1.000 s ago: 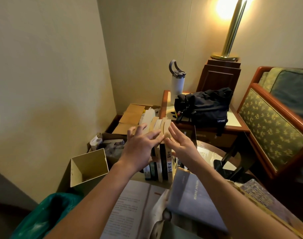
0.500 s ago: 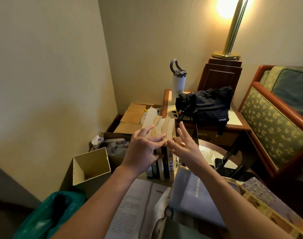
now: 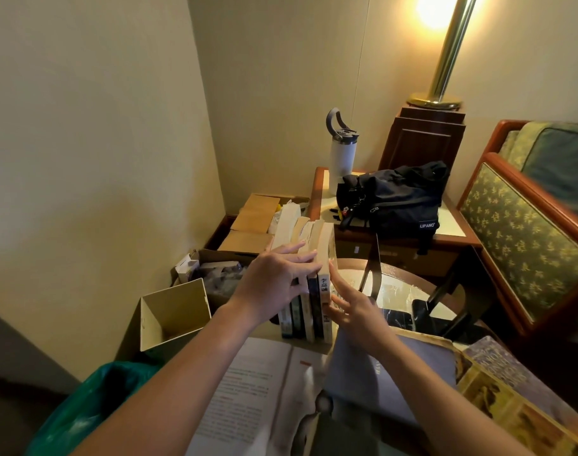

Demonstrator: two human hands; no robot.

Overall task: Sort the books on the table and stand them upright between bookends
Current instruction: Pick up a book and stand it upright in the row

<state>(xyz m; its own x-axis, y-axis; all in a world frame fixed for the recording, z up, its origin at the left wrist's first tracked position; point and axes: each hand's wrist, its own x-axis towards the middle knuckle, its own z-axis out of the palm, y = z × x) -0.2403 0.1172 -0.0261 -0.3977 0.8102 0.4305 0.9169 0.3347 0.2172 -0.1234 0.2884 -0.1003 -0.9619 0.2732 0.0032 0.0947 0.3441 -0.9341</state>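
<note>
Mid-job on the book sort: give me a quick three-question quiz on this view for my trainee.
1. True or false: as the camera sees it, the white bottle stands left of the black bag.
2. What does the left hand rest on? A. the upright books B. the black bag C. the white bottle
3. Short answer: does the right hand grip a book?

Key: 1 true. 2 A. 3 No; its fingers are straight and spread at the right end of the row.
</note>
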